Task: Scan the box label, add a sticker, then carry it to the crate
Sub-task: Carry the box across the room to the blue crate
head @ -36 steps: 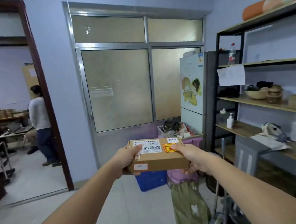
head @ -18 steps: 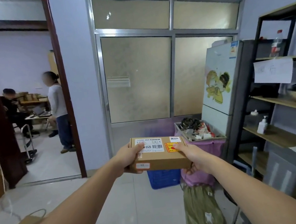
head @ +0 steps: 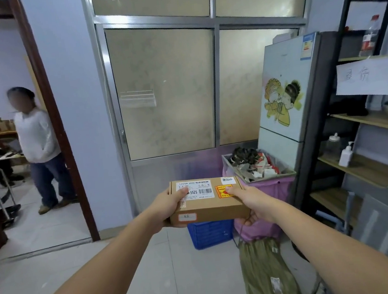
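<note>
Holding the cardboard box (head: 208, 201) out in front at arm's length, both arms stretched forward over the tiled floor (head: 167, 269). My left hand (head: 170, 204) gripped the box's left end, thumb flat on the white barcode label (head: 196, 191) on top, the other fingers hidden under the box. My right hand (head: 254, 202) took the right end, thumb on the orange-red sticker (head: 222, 190), fingers curled underneath. Both hands were clamped on the box; it was level, label side up, off any surface. A small white tag (head: 187, 217) showed on its near side face.

Below and just beyond the box sat a blue crate (head: 209, 233) on the floor, beside a pink-lined bin (head: 264, 187) full of scrap paper. A fridge (head: 290, 93) with a cartoon decal stood to the right, then dark shelving (head: 365, 124). Frosted glass partition (head: 165, 90) straight ahead. Through the doorway on the left, a person in a white top (head: 35, 137) was standing.
</note>
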A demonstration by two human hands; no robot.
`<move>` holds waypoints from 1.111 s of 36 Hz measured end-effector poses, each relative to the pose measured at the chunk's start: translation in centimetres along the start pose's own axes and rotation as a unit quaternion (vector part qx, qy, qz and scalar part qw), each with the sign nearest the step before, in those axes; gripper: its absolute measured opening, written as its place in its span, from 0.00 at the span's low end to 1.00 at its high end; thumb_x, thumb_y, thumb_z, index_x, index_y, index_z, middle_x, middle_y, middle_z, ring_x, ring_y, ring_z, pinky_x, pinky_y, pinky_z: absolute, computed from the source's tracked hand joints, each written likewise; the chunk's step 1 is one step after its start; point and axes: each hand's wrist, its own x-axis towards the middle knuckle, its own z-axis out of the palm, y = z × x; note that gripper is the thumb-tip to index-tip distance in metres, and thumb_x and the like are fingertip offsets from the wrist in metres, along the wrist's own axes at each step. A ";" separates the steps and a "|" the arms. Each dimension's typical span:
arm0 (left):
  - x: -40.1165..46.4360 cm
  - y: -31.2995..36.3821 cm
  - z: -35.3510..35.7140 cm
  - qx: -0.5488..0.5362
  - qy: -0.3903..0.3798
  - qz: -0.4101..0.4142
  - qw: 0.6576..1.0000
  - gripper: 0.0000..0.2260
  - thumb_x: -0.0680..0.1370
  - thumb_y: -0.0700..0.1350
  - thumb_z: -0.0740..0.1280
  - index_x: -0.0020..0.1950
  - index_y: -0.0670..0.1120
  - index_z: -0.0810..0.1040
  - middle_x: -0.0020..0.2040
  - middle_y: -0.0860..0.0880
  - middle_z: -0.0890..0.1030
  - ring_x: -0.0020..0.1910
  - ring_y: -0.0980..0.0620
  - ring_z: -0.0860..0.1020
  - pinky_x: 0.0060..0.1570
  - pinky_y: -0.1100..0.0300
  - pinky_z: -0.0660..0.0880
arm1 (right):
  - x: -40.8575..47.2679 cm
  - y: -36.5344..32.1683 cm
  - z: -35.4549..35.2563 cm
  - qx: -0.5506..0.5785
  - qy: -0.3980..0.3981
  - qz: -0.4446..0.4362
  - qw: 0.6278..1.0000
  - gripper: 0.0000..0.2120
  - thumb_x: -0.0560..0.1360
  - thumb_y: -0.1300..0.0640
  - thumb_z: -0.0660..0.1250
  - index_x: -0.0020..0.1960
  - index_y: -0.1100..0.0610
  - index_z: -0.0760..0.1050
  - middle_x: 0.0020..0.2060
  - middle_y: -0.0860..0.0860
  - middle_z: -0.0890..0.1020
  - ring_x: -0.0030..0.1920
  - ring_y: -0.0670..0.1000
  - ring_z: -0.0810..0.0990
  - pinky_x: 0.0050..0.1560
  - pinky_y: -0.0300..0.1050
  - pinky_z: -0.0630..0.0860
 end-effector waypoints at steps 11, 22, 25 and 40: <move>13.9 2.7 1.0 0.012 0.009 0.007 1.000 0.14 0.83 0.58 0.66 0.64 0.52 0.77 0.47 0.49 0.90 0.43 0.49 0.89 0.37 0.53 0.85 | 14.0 -2.0 -4.3 -0.010 0.016 0.006 1.000 0.22 0.73 0.33 0.66 0.55 0.50 0.73 0.32 0.55 0.86 0.29 0.55 0.84 0.29 0.45 0.79; 25.9 5.3 -3.0 -0.024 0.026 -0.012 0.999 0.16 0.83 0.57 0.67 0.67 0.52 0.75 0.50 0.46 0.90 0.46 0.45 0.89 0.42 0.47 0.86 | 27.1 -7.1 -4.6 -0.031 -0.021 -0.009 0.999 0.23 0.76 0.34 0.64 0.61 0.50 0.73 0.42 0.60 0.85 0.30 0.55 0.83 0.30 0.45 0.79; 29.3 5.8 -5.0 -0.024 0.036 -0.011 0.999 0.17 0.83 0.57 0.68 0.68 0.51 0.75 0.50 0.46 0.89 0.44 0.46 0.89 0.39 0.49 0.85 | 31.0 -8.7 -3.7 -0.033 -0.027 -0.013 0.999 0.24 0.76 0.34 0.64 0.62 0.50 0.72 0.44 0.61 0.85 0.30 0.55 0.83 0.30 0.45 0.79; 47.1 8.1 -14.9 0.002 0.028 -0.021 0.999 0.18 0.84 0.57 0.65 0.69 0.49 0.74 0.56 0.43 0.86 0.52 0.43 0.87 0.45 0.46 0.86 | 50.5 -14.6 0.9 -0.003 -0.036 0.002 0.999 0.19 0.74 0.32 0.65 0.56 0.45 0.72 0.47 0.60 0.85 0.30 0.53 0.84 0.28 0.43 0.80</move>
